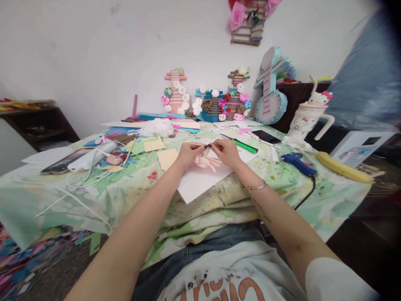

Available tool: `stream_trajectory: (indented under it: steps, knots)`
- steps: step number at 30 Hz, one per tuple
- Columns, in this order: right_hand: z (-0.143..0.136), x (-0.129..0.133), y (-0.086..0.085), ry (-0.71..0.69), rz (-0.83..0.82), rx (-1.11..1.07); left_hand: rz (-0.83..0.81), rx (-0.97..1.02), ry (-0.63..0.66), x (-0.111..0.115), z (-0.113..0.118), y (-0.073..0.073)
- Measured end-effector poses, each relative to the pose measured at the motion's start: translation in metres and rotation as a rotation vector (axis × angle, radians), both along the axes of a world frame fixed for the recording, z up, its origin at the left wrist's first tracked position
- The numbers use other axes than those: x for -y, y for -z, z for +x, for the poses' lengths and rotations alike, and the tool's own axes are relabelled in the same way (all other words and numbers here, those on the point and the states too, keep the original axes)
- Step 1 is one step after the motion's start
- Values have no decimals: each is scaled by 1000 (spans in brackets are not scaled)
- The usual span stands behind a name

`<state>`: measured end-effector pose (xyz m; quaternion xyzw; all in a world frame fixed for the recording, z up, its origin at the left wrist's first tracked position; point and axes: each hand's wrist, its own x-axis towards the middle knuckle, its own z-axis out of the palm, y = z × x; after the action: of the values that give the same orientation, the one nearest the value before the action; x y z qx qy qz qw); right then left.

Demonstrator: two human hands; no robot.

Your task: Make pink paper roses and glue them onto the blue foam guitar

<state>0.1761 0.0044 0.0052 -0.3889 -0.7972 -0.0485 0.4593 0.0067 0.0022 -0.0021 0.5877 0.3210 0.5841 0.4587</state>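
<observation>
Above a white sheet of paper, a pale pink paper flower with narrow petals hangs between my two hands. The fingers of my left hand are pinched on its upper left part. My right hand pinches it from the upper right, the fingertips of both hands nearly touching. A green utility knife lies just beyond my right hand, at the sheet's far edge. Beside my left hand are yellow paper squares.
A blue glue gun, a yellow banana-shaped object and a white tumbler stand or lie at the right. White cables and a phone are at the left. Flower-decorated paper instruments line the wall.
</observation>
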Motion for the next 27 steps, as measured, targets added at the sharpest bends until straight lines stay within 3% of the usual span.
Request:
stream_trajectory:
  steps: [27]
  knots:
    - [-3,4,0,9,33,-28,8,9,44,-3,-2,2]
